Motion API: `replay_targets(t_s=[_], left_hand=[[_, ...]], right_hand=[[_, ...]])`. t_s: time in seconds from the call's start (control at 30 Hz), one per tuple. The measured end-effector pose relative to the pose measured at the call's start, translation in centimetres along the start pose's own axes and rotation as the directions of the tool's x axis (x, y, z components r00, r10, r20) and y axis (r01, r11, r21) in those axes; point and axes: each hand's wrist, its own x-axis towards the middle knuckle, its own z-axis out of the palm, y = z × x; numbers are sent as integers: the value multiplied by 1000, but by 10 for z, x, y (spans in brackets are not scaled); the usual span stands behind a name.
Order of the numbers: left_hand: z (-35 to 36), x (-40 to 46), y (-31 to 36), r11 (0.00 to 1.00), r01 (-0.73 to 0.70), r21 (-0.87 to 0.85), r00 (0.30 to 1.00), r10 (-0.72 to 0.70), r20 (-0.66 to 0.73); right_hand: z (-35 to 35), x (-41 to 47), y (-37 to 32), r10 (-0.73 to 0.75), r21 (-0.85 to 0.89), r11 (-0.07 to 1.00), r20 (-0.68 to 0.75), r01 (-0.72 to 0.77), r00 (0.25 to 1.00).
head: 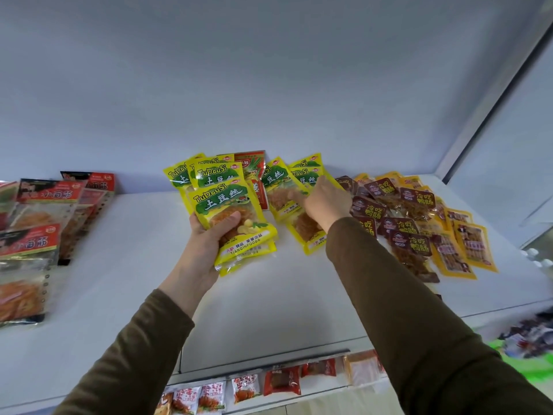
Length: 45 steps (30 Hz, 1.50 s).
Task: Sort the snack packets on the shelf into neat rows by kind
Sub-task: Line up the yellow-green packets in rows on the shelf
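Holding yellow packets (236, 217) in left grip (206, 244) above white shelf (269, 301); right grip (324, 202) relaxed, touching packets.

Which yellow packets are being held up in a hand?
The fanned bunch of yellow TuDouSi packets gripped by the left hand; the other yellow ones lie on the shelf.

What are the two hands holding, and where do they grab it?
The left hand grips a small stack of yellow TuDouSi packets near their lower left edge, thumb across the front. The right hand reaches onto the yellow packets on the shelf; whether it grips one cannot be told.
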Motion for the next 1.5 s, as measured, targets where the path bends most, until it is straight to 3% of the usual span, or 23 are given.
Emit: replay_targets(t_s=[0.13, 0.23, 0.3, 0.43, 0.57, 0.67, 0.8, 0.87, 0.97, 1.07, 1.13, 1.27, 1.33, 1.5], left_hand=[[2, 1, 1, 1000, -9, -7, 1000, 9, 1], [0, 2, 3, 1000, -13, -6, 1000, 13, -5], [-1, 3, 3, 1000, -15, -5, 1000, 15, -12], [-6, 6, 3, 1000, -6, -5, 1000, 6, -23], [-4, 10, -2, 999, 21, -26, 999, -22, -27], [6, 11, -6, 999, 42, -19, 999, -42, -24], [24, 12, -10, 999, 38, -22, 999, -39, -15], [31, 12, -10, 999, 39, 1, 999, -39, -20], [35, 9, -5, 995, 96, 11, 994, -97, 50], [34, 4, -1, 990, 132, 46, 977, -138, 165], [34, 2, -1, 991, 128, 35, 979, -132, 157], [29, -1, -1, 994, 80, 70, 984, -90, 151], [24, -2, 2, 993, 87, 77, 987, -97, 130], [10, -1, 15, 994, 52, 95, 989, -64, 130]], right_hand=[[8, 11, -13, -31, -12, 999, -29, 31, 999], [12, 16, -15, -12, 225, 974, 1, 12, 1000], [7, 16, -12, -11, 440, 898, 78, -24, 997], [-12, 7, 10, -57, 755, 653, 138, -68, 989], [-46, -11, 31, -70, 955, 268, 150, -127, 986], [-69, -27, 33, -150, 981, -53, 177, -187, 973], [-64, -55, 12, -251, 929, -237, 225, -285, 941], [-51, -67, -1, -266, 914, -240, 262, -327, 928], [-32, -78, -13, -192, 939, -163, 270, -302, 943], [-18, -85, -23, -140, 982, -32, 178, -184, 974], [-11, -88, -31, -135, 994, 53, 104, -97, 985], [-7, -94, -47, -178, 992, 122, 53, -32, 983], [-6, -95, -52, -186, 992, 114, 82, -62, 979], [-11, -93, -64, -222, 945, 114, 325, -306, 919]])
